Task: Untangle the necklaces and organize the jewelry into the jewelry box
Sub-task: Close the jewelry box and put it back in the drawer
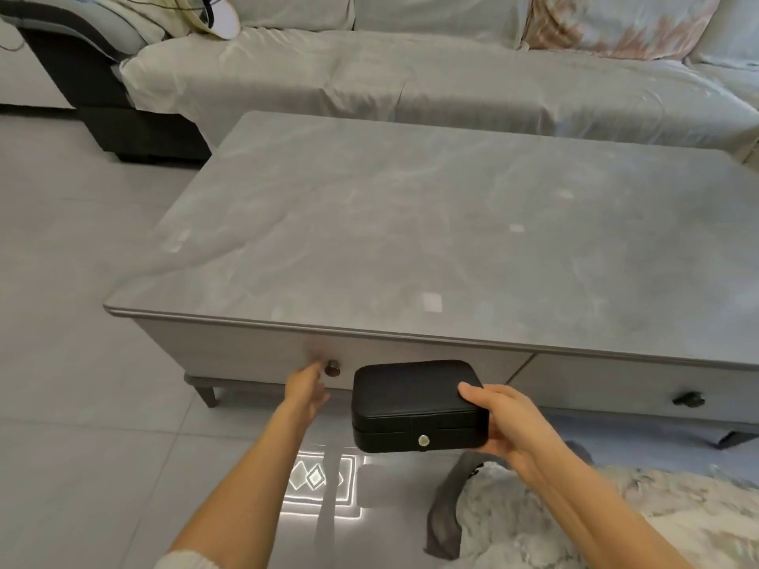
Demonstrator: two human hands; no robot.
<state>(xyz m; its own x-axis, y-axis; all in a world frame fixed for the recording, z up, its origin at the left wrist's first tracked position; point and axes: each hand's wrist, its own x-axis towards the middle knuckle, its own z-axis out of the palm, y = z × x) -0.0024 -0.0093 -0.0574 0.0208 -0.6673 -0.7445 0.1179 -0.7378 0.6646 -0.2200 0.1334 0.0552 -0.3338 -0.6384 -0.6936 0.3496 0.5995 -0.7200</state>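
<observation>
Both bare forearms stretched forward from the bottom of the frame. The left hand (306,390) reached, fingers extended and holding nothing, to the silver knob (332,368) of a drawer (246,355); the fingertips were blurred, and whether they touched the knob could not be told. The right hand (507,425) gripped the right end of one black jewelry box (410,400), thumb on the lid and fingers curled beneath, holding it in the air just in front of the drawer front and below the tabletop's edge. The box was closed, its single round snap (423,440) facing the camera. Two drawers showed under the tabletop (410,219), the second drawer (616,384) carrying a dark knob (690,399). The tabletop was a grey, marbled slab on a low table. A pale covered sofa (369,76) ran behind it, with one patterned cushion (616,26). Grey floor (82,404) tiles lay below, and a shaggy rug (616,519) at lower right.
</observation>
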